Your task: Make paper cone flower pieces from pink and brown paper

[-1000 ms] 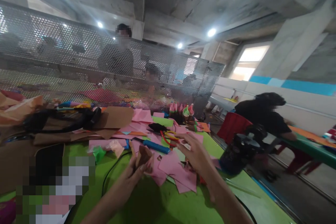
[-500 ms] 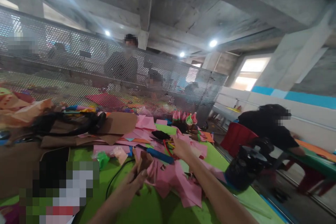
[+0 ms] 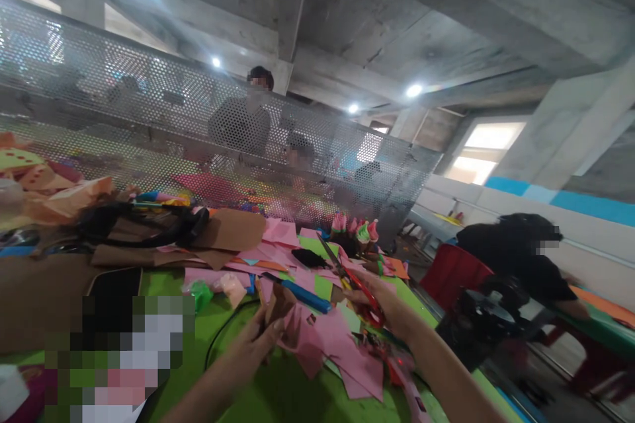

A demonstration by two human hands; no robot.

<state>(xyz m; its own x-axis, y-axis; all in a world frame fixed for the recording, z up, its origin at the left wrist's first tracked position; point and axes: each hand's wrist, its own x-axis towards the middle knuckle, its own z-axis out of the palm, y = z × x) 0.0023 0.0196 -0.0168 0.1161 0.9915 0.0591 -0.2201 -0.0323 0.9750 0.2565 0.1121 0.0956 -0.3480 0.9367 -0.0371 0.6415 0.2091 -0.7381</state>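
On the table (image 3: 297, 403), pink sheets (image 3: 337, 337) lie near; our right hand (image 3: 389, 297) grips scissors (image 3: 361, 285) by the handles, leaving the blades free, while our left hand (image 3: 260, 337) pinches a cone (image 3: 278, 304), seemingly to steady it.

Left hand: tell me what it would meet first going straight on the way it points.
Beyond the curled brown paper it holds, the left hand would probably meet the blue-handled tool, though depth is unclear.
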